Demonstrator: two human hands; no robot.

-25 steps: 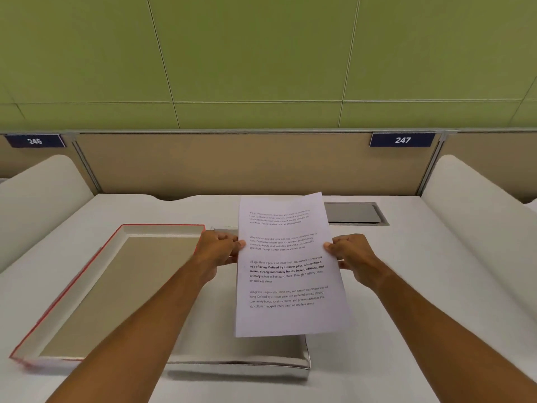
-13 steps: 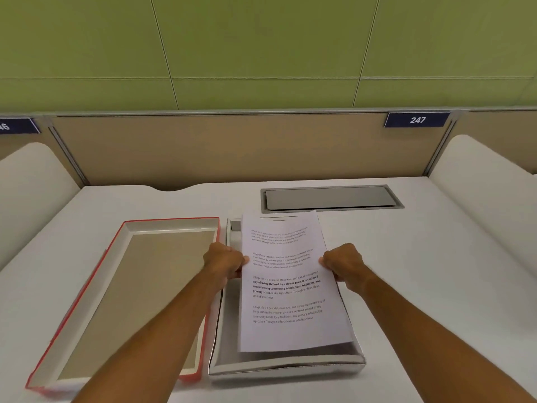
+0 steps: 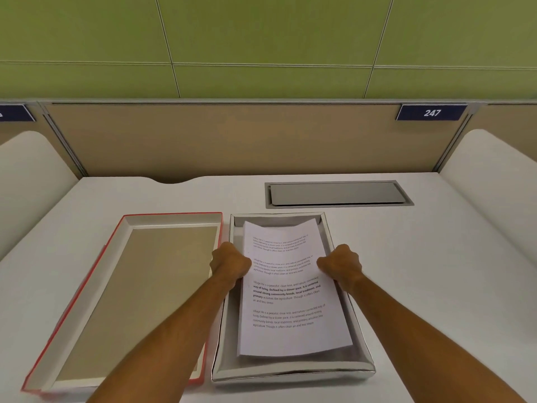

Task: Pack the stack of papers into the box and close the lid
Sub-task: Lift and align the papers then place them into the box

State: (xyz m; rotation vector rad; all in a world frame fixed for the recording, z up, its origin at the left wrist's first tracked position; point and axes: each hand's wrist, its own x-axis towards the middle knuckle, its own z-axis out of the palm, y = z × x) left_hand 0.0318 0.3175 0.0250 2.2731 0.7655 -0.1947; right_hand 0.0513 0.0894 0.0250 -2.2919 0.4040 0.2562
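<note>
Head cam: both hands, left (image 3: 231, 264) & right (image 3: 340, 265), pinch the paper stack (image 3: 290, 289) at its 9 & 3 o'clock edges, long axis 12-6, approx. aligned w/ the silver box (image 3: 290, 372) beneath, not yet flat; lid (image 3: 125, 298) lies at 9 o'clock on the worktop (image 3: 436, 286), nearer left hand.

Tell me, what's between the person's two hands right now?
The stack of papers, gripped by its side edges between the left hand and the right hand, over the open silver box. The head camera shows it.
</note>
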